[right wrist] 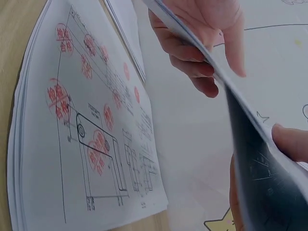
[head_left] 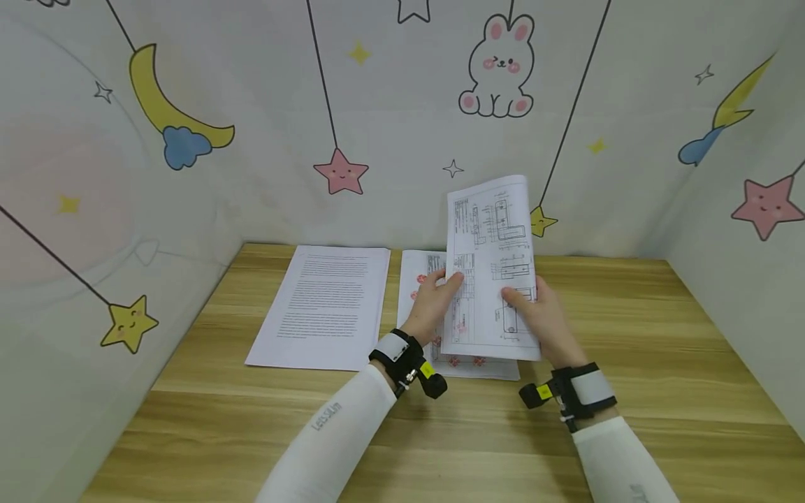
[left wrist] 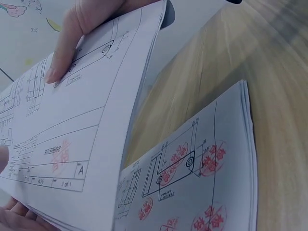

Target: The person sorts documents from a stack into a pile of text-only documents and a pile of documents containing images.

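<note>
A few sheets of paper (head_left: 484, 244) printed with technical drawings are held up off the table, tilted. My left hand (head_left: 430, 304) grips their left edge, thumb on the front and fingers behind. At the right edge my right hand (head_left: 547, 321) pinches the same sheets, its thumb lying over a drawing. In the left wrist view the held sheets (left wrist: 72, 134) show a small pink mark near the title block. Beneath them lies a stack of drawing sheets (head_left: 418, 269) with red round stamps, partly covered. The right wrist view shows that stamped stack (right wrist: 43, 159) from the side.
To the left of the stamped stack lies a pile of text pages (head_left: 327, 307), a narrow gap between them. Everything rests on a wood-grain table (head_left: 629, 335). A white cloth backdrop (head_left: 402, 105) with cartoon prints stands behind and at both sides.
</note>
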Tool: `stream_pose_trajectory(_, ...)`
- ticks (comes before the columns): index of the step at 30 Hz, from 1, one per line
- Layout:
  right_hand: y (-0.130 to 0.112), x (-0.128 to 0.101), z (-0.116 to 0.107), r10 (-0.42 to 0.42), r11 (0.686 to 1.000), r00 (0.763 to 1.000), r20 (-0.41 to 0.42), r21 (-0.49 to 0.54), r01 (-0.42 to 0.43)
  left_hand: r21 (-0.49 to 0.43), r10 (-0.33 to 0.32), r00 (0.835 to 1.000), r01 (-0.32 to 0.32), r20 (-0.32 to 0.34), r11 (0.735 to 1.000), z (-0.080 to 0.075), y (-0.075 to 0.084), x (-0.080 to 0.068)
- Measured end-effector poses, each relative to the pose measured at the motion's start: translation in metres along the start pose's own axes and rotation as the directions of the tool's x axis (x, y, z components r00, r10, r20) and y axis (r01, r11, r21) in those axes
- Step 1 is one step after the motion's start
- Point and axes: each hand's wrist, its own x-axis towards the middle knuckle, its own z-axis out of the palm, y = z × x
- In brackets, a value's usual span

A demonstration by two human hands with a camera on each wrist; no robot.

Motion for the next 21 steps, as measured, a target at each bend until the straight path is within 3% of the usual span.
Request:
stream_pose_trajectory(6, 0.001, 0.008, 0.018, 0.078, 0.997, 0.996, 0.047, -0.001, -0.078, 0.011, 0.000, 1.000, 0.000, -0.022, 1.000, -0.016, -0.007, 0.003)
stream_pose_trajectory(12, 0.004, 0.018, 0.023, 0.185, 0.979, 0.981, 0.054, 0.074, -0.189, 0.042, 0.029, 0.998, -0.027, -0.059, 0.999, -0.033, -0.011, 0.004)
stream_pose_trajectory(21, 0.011, 0.031, 0.018, 0.231, 0.962, 0.971, 0.065, 0.133, -0.238, 0.117, 0.004, 0.993, 0.010, -0.116, 0.993, -0.059, -0.016, -0.005)
